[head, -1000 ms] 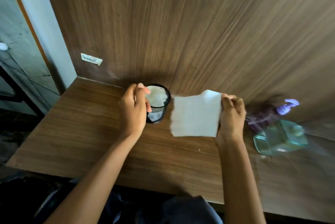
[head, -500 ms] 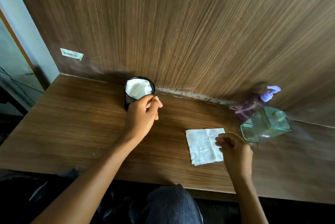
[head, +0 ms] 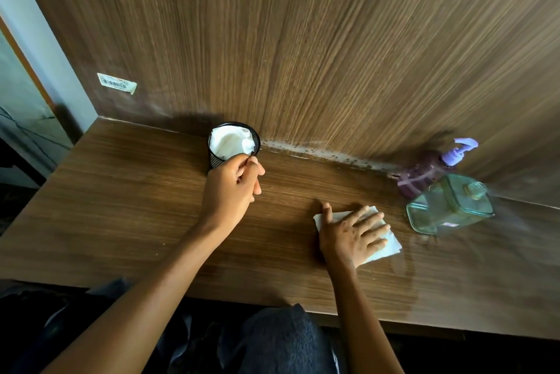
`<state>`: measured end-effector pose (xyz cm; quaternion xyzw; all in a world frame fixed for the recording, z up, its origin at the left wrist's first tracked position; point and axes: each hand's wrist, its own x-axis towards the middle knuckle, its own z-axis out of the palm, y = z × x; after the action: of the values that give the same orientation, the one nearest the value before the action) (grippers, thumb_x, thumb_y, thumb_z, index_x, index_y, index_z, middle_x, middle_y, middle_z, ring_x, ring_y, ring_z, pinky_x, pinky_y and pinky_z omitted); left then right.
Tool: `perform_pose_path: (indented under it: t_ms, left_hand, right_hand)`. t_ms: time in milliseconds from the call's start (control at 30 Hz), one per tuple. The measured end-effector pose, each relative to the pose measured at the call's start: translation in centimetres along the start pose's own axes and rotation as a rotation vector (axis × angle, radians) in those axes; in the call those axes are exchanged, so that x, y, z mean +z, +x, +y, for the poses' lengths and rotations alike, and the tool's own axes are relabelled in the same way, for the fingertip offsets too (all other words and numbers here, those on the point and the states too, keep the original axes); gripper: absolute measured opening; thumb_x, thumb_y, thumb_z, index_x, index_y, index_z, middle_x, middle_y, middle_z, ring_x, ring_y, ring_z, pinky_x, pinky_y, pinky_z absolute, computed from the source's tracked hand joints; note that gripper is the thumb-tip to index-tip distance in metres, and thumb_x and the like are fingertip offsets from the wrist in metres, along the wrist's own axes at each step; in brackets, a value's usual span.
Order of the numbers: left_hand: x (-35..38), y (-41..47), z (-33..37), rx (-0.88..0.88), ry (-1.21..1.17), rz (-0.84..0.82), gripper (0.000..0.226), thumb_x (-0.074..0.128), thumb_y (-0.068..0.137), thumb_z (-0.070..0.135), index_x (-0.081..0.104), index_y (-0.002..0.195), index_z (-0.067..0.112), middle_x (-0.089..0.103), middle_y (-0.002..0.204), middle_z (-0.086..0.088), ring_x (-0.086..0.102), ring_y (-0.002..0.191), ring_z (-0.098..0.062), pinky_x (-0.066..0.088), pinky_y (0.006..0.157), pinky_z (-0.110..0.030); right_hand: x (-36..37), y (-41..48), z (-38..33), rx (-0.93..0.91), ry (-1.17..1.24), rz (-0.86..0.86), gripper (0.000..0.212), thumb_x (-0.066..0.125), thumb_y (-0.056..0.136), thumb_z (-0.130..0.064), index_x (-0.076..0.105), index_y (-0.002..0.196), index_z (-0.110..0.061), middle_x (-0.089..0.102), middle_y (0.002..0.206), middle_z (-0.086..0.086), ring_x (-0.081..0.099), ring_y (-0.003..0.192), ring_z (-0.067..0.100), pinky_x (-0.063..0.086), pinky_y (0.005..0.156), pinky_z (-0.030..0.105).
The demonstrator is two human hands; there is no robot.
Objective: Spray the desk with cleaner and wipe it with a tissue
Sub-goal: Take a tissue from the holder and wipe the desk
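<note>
The white tissue (head: 391,246) lies flat on the desk (head: 121,207), right of its middle. The right hand (head: 348,234) presses on it, fingers straight and spread. At the back edge to the right stands a purple spray bottle (head: 422,178), with a green glass jar (head: 451,207) just in front of it. The left hand (head: 230,191), fingers curled, is at a black mesh cup (head: 215,160) of tissues by the back edge. Whether it grips the cup cannot be told.
</note>
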<state>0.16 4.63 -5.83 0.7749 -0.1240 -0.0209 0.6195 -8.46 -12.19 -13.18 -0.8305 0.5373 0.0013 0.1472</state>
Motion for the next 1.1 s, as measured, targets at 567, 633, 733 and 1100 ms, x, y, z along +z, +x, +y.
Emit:
perform_pose_path:
  t_ms: [567,633,733,1100]
  left_hand:
    - [0.1,0.5,0.3,0.071,-0.05,0.085,0.023,0.048,0.091,0.012,0.064,0.074,0.011,0.055,0.05,0.002,0.055,0.046,-0.004,0.042,0.044,-0.015]
    - [0.1,0.6,0.2,0.099,-0.058,0.105,0.023,0.047,0.088,0.021,0.063,0.072,0.017,0.055,0.047,0.006,0.055,0.046,-0.007,0.042,0.044,-0.017]
    - [-0.2,1.0,0.2,0.097,-0.095,0.152,0.023,0.044,0.084,0.027,0.06,0.067,0.025,0.055,0.044,0.008,0.054,0.044,-0.008,0.041,0.044,-0.018]
    - [-0.9,1.7,0.2,0.048,-0.117,0.173,0.025,0.046,0.088,0.02,0.059,0.067,0.018,0.052,0.045,0.008,0.05,0.042,-0.006,0.04,0.046,-0.018]
  right_hand:
    - [-0.7,3.9,-0.2,-0.607,-0.199,-0.057,0.075,-0.002,0.089,-0.056,-0.005,0.147,-0.008,-0.012,0.158,0.006,-0.013,0.145,0.017,-0.002,0.118,0.039]
    - [-0.8,2.9,1.0,-0.719,-0.184,-0.06,0.09,-0.019,0.076,-0.065,-0.008,0.146,-0.01,-0.015,0.156,0.004,-0.016,0.143,0.014,-0.006,0.117,0.036]
    - [-1.2,1.8,3.8,-0.809,-0.247,-0.086,0.094,-0.036,0.065,-0.068,-0.017,0.14,-0.015,-0.022,0.152,0.0,-0.02,0.141,0.012,-0.014,0.115,0.03]
    - [-1.3,5.5,-1.1,-0.509,-0.185,-0.081,0.061,0.015,0.099,-0.042,-0.006,0.148,-0.013,-0.01,0.159,0.002,-0.011,0.146,0.016,-0.002,0.119,0.041]
